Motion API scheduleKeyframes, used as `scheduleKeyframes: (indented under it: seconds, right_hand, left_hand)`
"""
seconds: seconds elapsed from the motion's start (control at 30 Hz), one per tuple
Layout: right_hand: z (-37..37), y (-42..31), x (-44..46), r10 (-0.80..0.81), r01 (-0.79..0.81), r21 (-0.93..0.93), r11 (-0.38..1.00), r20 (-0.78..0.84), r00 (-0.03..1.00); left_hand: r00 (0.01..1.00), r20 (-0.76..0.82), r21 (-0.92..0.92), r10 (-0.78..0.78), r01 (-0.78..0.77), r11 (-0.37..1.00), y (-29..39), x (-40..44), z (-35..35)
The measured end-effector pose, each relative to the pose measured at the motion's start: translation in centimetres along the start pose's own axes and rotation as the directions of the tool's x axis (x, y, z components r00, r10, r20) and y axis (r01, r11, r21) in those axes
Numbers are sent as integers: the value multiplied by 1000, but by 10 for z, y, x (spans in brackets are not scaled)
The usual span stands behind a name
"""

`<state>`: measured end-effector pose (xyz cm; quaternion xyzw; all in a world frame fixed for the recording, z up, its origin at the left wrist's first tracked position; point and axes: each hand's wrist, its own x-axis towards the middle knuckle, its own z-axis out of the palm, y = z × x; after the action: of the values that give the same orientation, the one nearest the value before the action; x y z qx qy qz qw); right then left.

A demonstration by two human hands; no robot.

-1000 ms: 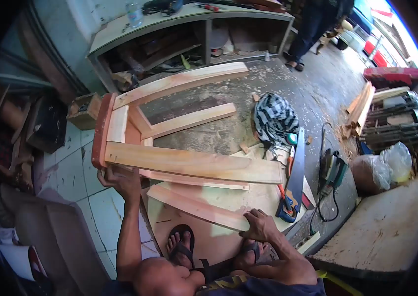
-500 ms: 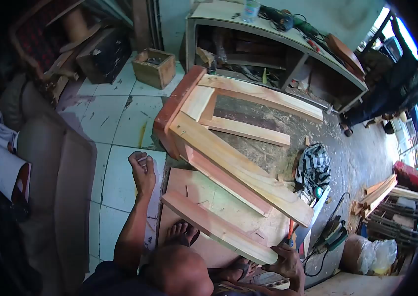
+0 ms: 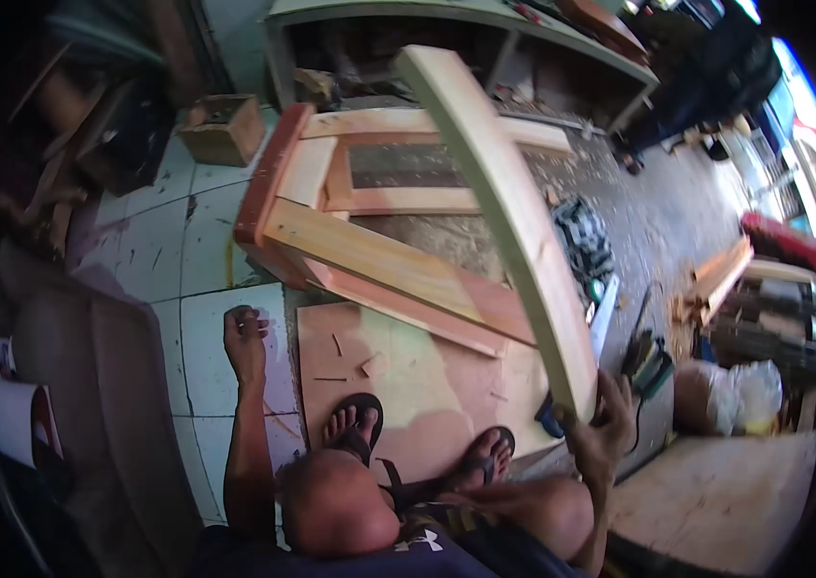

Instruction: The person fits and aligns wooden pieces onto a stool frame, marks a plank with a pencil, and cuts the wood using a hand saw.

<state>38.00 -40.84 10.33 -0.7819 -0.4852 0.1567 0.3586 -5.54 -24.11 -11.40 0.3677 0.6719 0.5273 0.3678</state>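
Observation:
My right hand [image 3: 604,424] grips a long pale wooden plank [image 3: 514,226] by its near end. The plank points up and away, passing in front of a wooden frame [image 3: 379,260] with a red-brown end piece [image 3: 273,178]. Held out over the white floor tiles, my left hand [image 3: 245,342] is closed with curled fingers; whatever may be in it is too small to make out. Several nails [image 3: 336,344] lie on the plywood sheet [image 3: 418,385] under my sandalled feet. The plank covers part of the frame's far end.
A wooden box [image 3: 225,140] and a low cabinet [image 3: 408,12] stand at the back. The brown sofa [image 3: 105,385] is at left. A checked cloth [image 3: 583,236], a green power tool [image 3: 654,371] and plastic bags [image 3: 755,395] lie right. Another person [image 3: 707,87] is at upper right.
My right hand has lifted the plank from low across the plywood and swung its far end upward, over the frame. The left hand stays closed. The view has shifted.

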Motion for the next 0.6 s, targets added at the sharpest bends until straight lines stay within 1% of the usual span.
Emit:
scheduleKeyframes:
  seconds: [0.03,0.07,0.13,0.2,0.23,0.27,0.3,0.33,0.37,0.4,0.43,0.47,0.53,0.57,0.6]
  right_hand:
    - [0,4,-1,-6,4,-53,999,-54,999]
    - [1,-9,1,19,-17,23,1000,-124,992]
    - [1,-2,1,128,-112,86,990,-212,969]
    - [5,9,4,168,-149,96,984,-244,955]
    - [6,16,5,147,-134,64,989,-283,948]
    - [8,23,7,165,-148,78,986,-300,940]
    - [10,28,9,165,-131,121,984,-336,927]
    - [14,35,10,168,-115,162,980,-371,913]
    - [19,44,13,208,-103,275,956,-386,899]
    - [17,38,15,194,-124,194,973,-401,895]
    - [20,39,17,173,-96,205,974,-400,900]
    - [23,41,21,149,-65,213,975,-407,901]
    - [39,41,23,-15,65,90,994,-472,882]
    - [40,29,21,-59,84,35,996,-458,887]
    - [39,16,18,-97,100,-17,995,-435,895]
  left_hand:
    - [999,33,-32,21,-20,999,2,3,4]
    - [998,64,-20,16,-14,1000,6,-3,8]
    - [989,109,-8,99,-99,995,24,-4,25]
    - [977,161,-2,141,-142,990,37,-10,38]
    - [968,166,26,188,-195,980,43,-12,43]
    - [957,167,54,237,-249,967,50,-12,49]
    - [950,188,59,249,-264,963,58,-13,53]
    - [919,203,80,338,-359,930,68,-14,57]
    - [879,217,96,424,-451,887,78,-15,62]
    - [832,229,110,505,-537,836,88,-18,67]
    - [810,239,72,536,-565,822,101,-21,76]
    - [801,276,126,532,-579,806,122,-28,85]
    - [712,390,70,584,-655,752,151,-33,111]
    - [689,417,56,593,-671,739,170,-41,130]
    - [616,519,66,592,-720,691,189,-52,148]
